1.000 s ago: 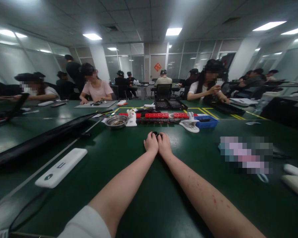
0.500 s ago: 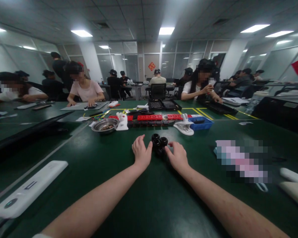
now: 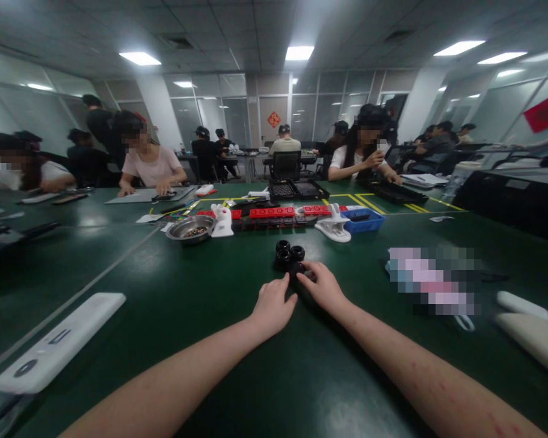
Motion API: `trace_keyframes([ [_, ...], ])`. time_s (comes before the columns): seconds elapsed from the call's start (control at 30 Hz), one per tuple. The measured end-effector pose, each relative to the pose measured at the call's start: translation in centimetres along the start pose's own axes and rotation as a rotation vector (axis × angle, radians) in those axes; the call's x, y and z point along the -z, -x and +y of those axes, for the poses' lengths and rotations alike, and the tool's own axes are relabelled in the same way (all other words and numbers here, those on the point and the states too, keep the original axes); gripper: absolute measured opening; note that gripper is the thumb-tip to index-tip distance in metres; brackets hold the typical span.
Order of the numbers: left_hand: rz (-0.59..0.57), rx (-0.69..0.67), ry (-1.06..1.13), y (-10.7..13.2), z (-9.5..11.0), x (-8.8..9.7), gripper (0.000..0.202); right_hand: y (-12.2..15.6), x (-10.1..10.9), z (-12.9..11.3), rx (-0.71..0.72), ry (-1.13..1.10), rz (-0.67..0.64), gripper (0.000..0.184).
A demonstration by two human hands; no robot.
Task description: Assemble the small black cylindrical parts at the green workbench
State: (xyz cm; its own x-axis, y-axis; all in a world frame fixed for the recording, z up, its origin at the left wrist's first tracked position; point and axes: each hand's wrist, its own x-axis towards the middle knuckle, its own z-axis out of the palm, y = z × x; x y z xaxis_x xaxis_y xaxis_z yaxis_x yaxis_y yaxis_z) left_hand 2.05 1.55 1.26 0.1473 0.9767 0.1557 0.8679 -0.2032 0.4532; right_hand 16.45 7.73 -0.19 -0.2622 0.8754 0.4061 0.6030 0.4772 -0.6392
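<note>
Several glossy black round pieces with ring-shaped tops [image 3: 284, 255] stand close together on the green table; their exact kind is not clear. A darker black piece [image 3: 295, 269] sits at the near side of this cluster. My right hand [image 3: 322, 286] pinches that near piece from the right, thumb and fingers closed about it. From the left, my left hand [image 3: 274, 307] reaches its index fingertip to the same piece. Its thumb is spread away and it grips nothing that I can see.
Beyond lie a metal bowl [image 3: 190, 230] of small parts, two white clamp-like stands [image 3: 222, 221], red blocks [image 3: 271, 212] and a blue tray [image 3: 363, 221]. A white power bank-like device [image 3: 59, 340] is at left, a blurred-out pouch [image 3: 427, 277] at right. Other people sit across the table.
My left hand has moved from the left side of the cluster down to its near edge, fingertip at the near piece. My right hand has closed in slightly. The view has shifted a little.
</note>
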Motion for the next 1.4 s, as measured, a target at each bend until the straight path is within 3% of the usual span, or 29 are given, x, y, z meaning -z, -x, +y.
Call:
trace_keyframes([
  [0.17, -0.001, -0.036, 0.008, -0.2, 0.2, -0.5, 0.036, 0.2, 0.0, 0.0, 0.055, -0.051, 0.03, 0.01],
  [0.33, 0.042, -0.045, -0.008, -0.4, 0.2, -0.4, 0.025, -0.2, 0.0, 0.0, 0.05, -0.053, 0.021, 0.03],
  [0.47, 0.118, -0.03, 0.043, -0.5, 0.1, -0.7, 0.038, -0.6, 1.1, -0.5, 0.073, -0.013, -0.027, 0.026],
  [0.57, 0.111, -0.059, 0.049, -1.1, 0.2, -1.1, 0.047, -0.8, 1.9, -0.8, 0.106, 0.009, -0.074, 0.026],
  [0.83, 0.118, 0.026, -0.033, -3.5, 0.7, -1.2, 0.02, -1.0, 2.4, -0.5, 0.14, 0.033, -0.158, 0.03],
  [1.1, 0.135, 0.02, 0.006, -3.7, 0.0, -1.6, 0.025, -1.0, 2.5, -0.8, 0.143, 0.072, -0.181, 0.03],
  [1.2, 0.129, 0.018, 0.031, -3.0, -0.2, -0.9, 0.035, -1.0, 2.1, -0.5, 0.101, 0.1, -0.139, 0.031],
  [1.3, 0.091, 0.017, 0.034, -2.4, -0.6, 0.8, 0.034, -1.1, 1.5, 0.1, 0.049, 0.12, -0.082, 0.032],
  [1.4, 0.165, 0.041, 0.048, -2.7, -1.4, 2.8, 0.035, -1.3, 1.0, 0.7, 0.025, 0.121, -0.031, 0.03],
])
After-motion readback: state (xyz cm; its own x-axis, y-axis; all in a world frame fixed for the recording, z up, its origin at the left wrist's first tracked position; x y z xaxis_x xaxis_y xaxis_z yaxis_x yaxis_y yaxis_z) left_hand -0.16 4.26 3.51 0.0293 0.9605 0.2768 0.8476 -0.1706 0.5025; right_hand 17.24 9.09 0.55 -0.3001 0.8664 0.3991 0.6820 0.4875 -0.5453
